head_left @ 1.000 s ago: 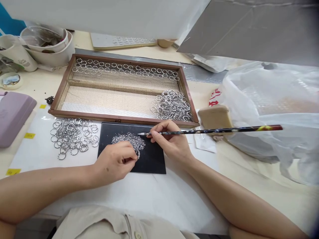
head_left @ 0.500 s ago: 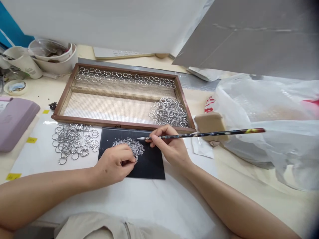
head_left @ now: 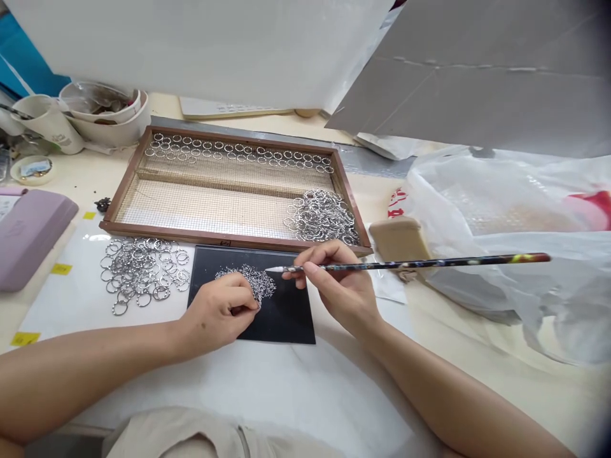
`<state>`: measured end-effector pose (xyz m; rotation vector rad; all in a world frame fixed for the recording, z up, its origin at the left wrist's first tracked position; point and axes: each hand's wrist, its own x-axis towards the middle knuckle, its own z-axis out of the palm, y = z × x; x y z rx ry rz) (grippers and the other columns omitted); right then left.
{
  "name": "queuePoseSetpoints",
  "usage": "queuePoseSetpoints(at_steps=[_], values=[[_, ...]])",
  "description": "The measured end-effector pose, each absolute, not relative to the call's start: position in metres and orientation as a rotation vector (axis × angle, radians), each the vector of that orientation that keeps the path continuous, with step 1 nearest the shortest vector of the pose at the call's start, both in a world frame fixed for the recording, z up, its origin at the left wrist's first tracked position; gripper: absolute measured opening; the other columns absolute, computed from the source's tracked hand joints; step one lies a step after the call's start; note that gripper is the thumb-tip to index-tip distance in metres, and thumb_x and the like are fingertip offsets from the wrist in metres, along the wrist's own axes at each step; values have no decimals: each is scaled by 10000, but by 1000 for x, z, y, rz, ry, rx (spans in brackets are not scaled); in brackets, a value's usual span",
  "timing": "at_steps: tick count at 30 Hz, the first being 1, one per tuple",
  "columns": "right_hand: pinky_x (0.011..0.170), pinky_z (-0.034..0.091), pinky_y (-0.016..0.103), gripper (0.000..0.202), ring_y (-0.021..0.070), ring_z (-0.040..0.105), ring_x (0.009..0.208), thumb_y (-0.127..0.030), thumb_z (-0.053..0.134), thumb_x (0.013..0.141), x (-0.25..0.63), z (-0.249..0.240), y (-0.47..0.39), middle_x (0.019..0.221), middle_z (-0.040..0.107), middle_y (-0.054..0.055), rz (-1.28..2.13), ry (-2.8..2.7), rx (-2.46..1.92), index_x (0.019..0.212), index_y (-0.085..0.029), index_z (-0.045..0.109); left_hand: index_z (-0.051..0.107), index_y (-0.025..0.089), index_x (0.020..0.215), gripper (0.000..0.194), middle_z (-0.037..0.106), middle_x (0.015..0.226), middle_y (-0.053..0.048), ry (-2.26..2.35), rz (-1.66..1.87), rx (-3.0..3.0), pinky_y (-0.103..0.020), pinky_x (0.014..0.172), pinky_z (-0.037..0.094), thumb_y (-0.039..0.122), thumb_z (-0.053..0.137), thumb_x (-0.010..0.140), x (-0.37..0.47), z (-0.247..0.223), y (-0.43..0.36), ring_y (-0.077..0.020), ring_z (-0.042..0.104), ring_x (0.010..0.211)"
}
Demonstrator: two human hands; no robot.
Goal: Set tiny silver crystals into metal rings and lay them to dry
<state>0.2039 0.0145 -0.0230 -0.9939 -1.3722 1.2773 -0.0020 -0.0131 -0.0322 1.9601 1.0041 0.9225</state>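
Observation:
My left hand (head_left: 223,310) rests low over the black mat (head_left: 286,318). Its thumb and forefinger are pinched on a small silver ring (head_left: 259,305), mostly hidden by the fingertips. Just beyond those fingers lies a heap of tiny shiny rhinestones (head_left: 260,283) on the mat. In a pen grip, my right hand (head_left: 341,286) holds a long, dark, patterned wax pencil (head_left: 420,263). Its white pointed tip hovers at the right side of the rhinestone heap, and its red end points right. A pile of silver rings (head_left: 140,270) lies to the left of the mat.
Behind the mat stands a wooden-framed mesh tray (head_left: 214,235), with rows of rings along its back and a ring heap (head_left: 324,216) at right. A tan block (head_left: 398,242) and plastic bags (head_left: 506,210) sit right. A mauve case (head_left: 38,238) and cups (head_left: 52,124) stand left.
My right hand has shifted a little to the right with the wax pencil, drawing the tip slightly back. The left hand keeps its pinch in nearly the same place.

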Motion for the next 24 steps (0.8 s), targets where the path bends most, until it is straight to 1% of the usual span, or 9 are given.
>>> queuePoseSetpoints(at_steps=[3, 6, 8, 12, 17, 24], values=[[559, 520, 291, 122, 109, 622, 590, -242, 581, 836, 205, -20, 10, 767, 585, -30, 1317, -1361, -941, 782, -219, 474, 553, 141, 623, 165, 532, 698, 12, 1013, 917, 1969, -159, 521, 350, 37, 560, 751, -2, -33, -13, -48, 447, 590], [480, 473, 259, 115, 130, 626, 625, -244, 566, 846, 205, -17, 7, 747, 585, -16, 1353, -1402, -911, 782, -224, 473, 561, 142, 629, 163, 538, 702, 14, 1015, 910, 1985, -158, 531, 356, 34, 565, 751, -2, -33, -13, -47, 462, 599], [466, 451, 254, 114, 127, 602, 609, -243, 557, 852, 206, -14, 5, 730, 583, -14, 1373, -1442, -889, 782, -229, 469, 559, 141, 622, 167, 535, 697, 14, 1013, 907, 1995, -157, 533, 359, 32, 566, 748, -2, -33, -13, -49, 467, 602], [478, 422, 266, 124, 122, 557, 586, -239, 552, 854, 206, -12, 3, 733, 571, -10, 1403, -1501, -892, 779, -232, 453, 556, 143, 616, 177, 531, 685, 16, 1013, 908, 2009, -157, 529, 361, 39, 557, 759, -1, -33, -13, -53, 471, 601], [518, 403, 288, 126, 126, 514, 597, -190, 531, 858, 204, -11, 2, 721, 559, 0, 1402, -1557, -868, 772, -227, 448, 568, 146, 625, 172, 536, 685, 10, 1001, 912, 2027, -162, 527, 366, 62, 557, 775, -2, -33, -12, -60, 478, 604], [534, 396, 303, 135, 133, 499, 604, -162, 509, 858, 203, -10, 1, 717, 541, 0, 1362, -1591, -868, 772, -231, 430, 566, 147, 630, 174, 534, 685, 14, 998, 909, 2030, -157, 533, 367, 43, 561, 770, -1, -33, -13, -57, 478, 607]])
